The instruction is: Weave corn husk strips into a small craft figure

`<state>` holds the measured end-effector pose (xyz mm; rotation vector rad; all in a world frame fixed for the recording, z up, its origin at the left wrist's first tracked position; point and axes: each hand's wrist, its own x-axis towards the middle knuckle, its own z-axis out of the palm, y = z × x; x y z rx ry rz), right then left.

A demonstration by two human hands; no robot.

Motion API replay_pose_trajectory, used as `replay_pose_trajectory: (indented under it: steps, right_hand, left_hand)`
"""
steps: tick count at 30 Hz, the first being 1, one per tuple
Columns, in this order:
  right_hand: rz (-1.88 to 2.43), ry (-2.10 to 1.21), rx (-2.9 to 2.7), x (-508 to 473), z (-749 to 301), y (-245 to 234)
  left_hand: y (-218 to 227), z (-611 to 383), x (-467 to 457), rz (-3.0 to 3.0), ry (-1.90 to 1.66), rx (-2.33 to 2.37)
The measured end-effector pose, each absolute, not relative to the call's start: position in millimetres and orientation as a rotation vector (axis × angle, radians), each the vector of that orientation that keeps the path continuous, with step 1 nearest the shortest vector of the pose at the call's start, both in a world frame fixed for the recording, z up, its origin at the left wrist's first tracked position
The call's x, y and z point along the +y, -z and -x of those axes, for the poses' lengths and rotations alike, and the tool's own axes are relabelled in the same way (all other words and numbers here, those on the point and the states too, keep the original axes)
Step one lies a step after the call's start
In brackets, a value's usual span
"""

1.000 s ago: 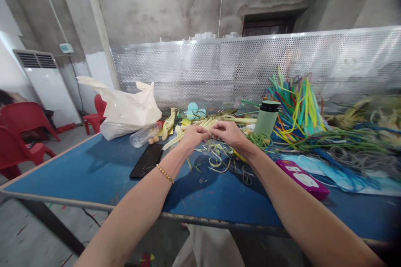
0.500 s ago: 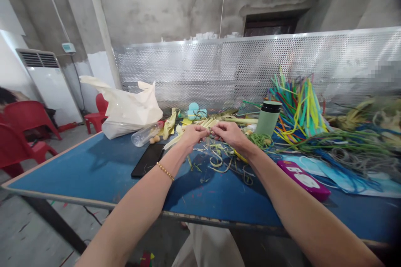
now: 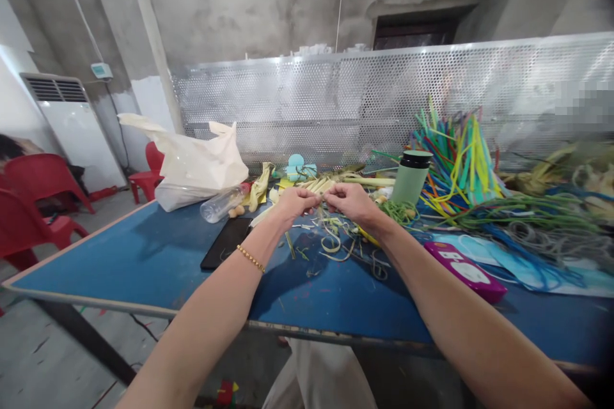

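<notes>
Both my hands are held out over the middle of the blue table (image 3: 119,262), fingertips almost meeting. My left hand (image 3: 295,202), with a bead bracelet on its wrist, and my right hand (image 3: 352,199) pinch a thin pale yellow-green leaf strip (image 3: 322,207) between them. Just beyond the hands lies a bundle of pale leaf strips (image 3: 316,186). Under the hands, curled strip scraps (image 3: 336,244) are scattered on the table.
A black phone (image 3: 225,243), a clear plastic bottle (image 3: 223,202) and a white plastic bag (image 3: 192,166) lie to the left. A green flask (image 3: 409,177), coloured strips (image 3: 455,153), green cords (image 3: 522,211) and a purple case (image 3: 465,271) sit to the right. Red chairs (image 3: 29,204) stand at far left.
My hands have stayed together on the strip with only small finger movements. The view has tilted slightly, so everything sits a little higher in the frame.
</notes>
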<state>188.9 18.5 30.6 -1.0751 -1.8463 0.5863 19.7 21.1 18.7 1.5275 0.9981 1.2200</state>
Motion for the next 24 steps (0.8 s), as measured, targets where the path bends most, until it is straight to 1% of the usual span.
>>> replay_pose_trajectory:
  steps: [7, 16, 20, 24]
  right_hand:
    - [1.073, -0.816, -1.821, 14.0, -187.8, -30.2]
    - [1.054, -0.713, -1.86, 16.0, -181.4, -26.7]
    - [1.066, -0.724, -1.833, 14.7, -179.5, -27.2]
    - [1.073, -0.752, -1.855, 10.7, -179.8, -30.0]
  left_hand:
    - [-19.9, -20.1, 21.1, -1.426, -1.337, 0.992]
    - [-19.5, -21.2, 23.1, -1.345, -1.31, 0.952]
    - [-17.8, -20.2, 25.9, -1.273, -1.269, 0.884]
    - [-16.3, -20.6, 26.0, -1.322, -1.297, 0.889]
